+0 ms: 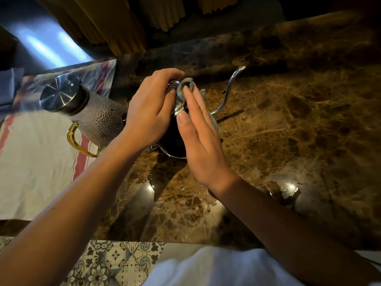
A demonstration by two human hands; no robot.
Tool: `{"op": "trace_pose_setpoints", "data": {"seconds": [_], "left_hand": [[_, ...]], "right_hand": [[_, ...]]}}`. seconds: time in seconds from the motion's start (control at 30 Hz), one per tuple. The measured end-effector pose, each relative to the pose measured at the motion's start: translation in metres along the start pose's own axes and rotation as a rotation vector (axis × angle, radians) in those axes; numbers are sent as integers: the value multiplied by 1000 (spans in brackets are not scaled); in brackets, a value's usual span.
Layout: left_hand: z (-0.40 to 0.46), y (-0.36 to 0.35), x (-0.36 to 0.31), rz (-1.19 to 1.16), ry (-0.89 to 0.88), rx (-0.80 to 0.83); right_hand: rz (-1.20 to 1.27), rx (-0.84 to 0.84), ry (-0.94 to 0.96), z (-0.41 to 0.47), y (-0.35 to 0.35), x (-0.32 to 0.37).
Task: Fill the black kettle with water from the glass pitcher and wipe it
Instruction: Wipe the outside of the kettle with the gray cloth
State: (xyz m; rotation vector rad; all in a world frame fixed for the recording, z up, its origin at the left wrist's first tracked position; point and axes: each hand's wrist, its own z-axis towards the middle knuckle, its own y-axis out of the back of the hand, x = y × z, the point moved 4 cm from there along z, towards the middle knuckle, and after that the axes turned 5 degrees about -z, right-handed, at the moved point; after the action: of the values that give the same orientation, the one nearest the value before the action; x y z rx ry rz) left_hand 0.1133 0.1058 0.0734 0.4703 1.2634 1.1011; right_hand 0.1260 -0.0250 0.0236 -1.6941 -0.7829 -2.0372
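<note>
The black kettle stands on the brown marble counter, its thin silver gooseneck spout curving up to the right. My left hand covers its top and grips the shiny lid knob. My right hand lies flat against the kettle's right side, fingers straight, pressing a grey cloth onto the lid area; more of the cloth shows under the fingers. The glass pitcher, with textured wall, metal lid and yellow handle, stands just left of the kettle.
A white towel with red stripes covers the counter's left part, under the pitcher. The marble counter stretches away to the right, with wet shiny spots near its front edge. Yellow pleated fabric hangs at the back. Patterned floor tiles show below.
</note>
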Motion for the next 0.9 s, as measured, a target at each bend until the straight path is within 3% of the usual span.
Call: {"op": "trace_pose_setpoints", "data": {"seconds": [0.27,0.5,0.67,0.8,0.9], "left_hand": [[-1,0,0,29,5,11],[0,-1,0,25,14,4],[-1,0,-1,26,24,9],[-1,0,-1,23,31,15],[-1,0,-1,29,21,1]], "right_hand": [[-86,26,-224,-20,8,-67],[-505,-38,-118,-24,48,-94],[-152,-128,-243,-4,66,-73],[155,-414,-53,13,76,-16],[331,-381,-27,22,55,1]]}}
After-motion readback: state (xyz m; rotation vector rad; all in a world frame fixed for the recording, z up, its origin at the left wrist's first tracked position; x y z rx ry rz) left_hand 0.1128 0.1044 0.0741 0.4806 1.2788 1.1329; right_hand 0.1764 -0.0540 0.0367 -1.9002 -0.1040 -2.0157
